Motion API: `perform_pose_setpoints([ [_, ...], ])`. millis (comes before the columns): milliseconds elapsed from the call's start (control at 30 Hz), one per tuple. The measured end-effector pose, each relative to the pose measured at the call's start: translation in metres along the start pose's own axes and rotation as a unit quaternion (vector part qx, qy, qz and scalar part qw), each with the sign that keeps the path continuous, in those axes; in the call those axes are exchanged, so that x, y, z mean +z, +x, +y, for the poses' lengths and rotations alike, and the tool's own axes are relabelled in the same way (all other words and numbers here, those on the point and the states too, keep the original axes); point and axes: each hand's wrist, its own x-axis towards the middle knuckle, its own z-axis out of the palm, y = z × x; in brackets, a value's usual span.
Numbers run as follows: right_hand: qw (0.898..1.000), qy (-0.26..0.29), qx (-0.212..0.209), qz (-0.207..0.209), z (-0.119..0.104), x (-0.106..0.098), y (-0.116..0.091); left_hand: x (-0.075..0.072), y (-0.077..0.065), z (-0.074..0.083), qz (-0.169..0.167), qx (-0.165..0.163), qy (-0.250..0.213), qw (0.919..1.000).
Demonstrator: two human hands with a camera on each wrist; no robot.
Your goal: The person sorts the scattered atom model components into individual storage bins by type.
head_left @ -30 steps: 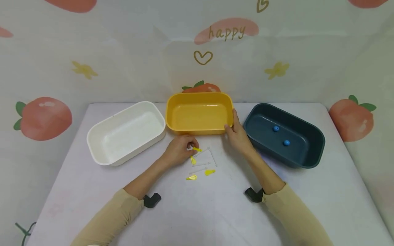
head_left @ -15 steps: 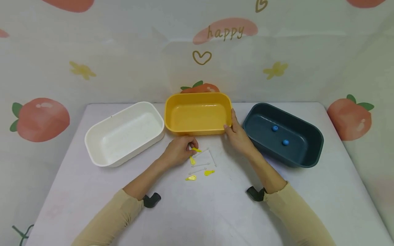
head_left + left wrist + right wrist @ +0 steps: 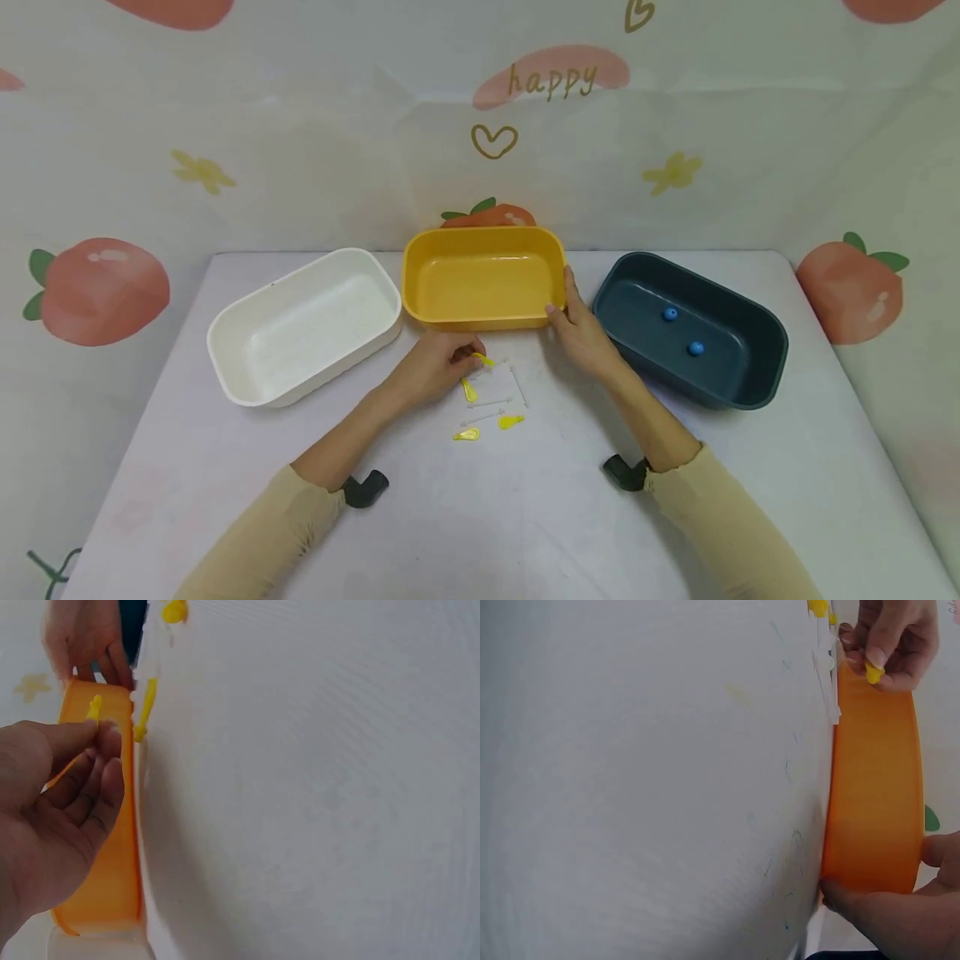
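Yellow teardrop-shaped piece (image 3: 483, 360), and it's the left hand (image 3: 433, 367) that has it, right at the near wall of the yellow tub (image 3: 484, 322)! Thumb and fingertips are pressed together on it, a neat pinch of a grip, with one end poking out past the fingers. Over on the other side, the right hand (image 3: 587, 337) has a firm grip on the tub's near right corner, thumb at the front, fingers round the end wall.

Down on the bench (image 3: 480, 533), just below that left hand, lies a second yellow piece (image 3: 469, 390), and nearer the person there are two more: one yellow piece on the left (image 3: 467, 434), one yellow piece on the right (image 3: 511, 422). Thin whitish sticks (image 3: 490, 402) lie scattered among them, so pale against the cloth that I can't count them for certain.

Look left, and a white tub (image 3: 238, 392) sits slantwise, close beside the yellow one. Look right, and there's a dark blue tub (image 3: 780, 358), angled the other way, with two round blue beads (image 3: 696, 348) well apart from its walls, resting on its floor.
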Motion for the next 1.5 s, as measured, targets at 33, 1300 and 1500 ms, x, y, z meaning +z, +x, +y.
perform_pose_setpoints([
  [33, 1.000, -0.001, -0.001, -0.001, 0.000, 0.000, 0.000, -0.001, 0.000, 0.001, 0.003, 0.005, -0.007, 1.0000],
  [1300, 1.000, 0.007, -0.005, -0.009, 0.001, -0.003, 0.002, -0.063, 0.034, 0.018, 0.096, -0.019, -0.045, 0.9942],
  [1500, 1.000, 0.003, -0.003, -0.008, 0.001, -0.003, 0.001, -0.068, 0.043, 0.016, 0.077, -0.049, -0.034, 0.9952],
])
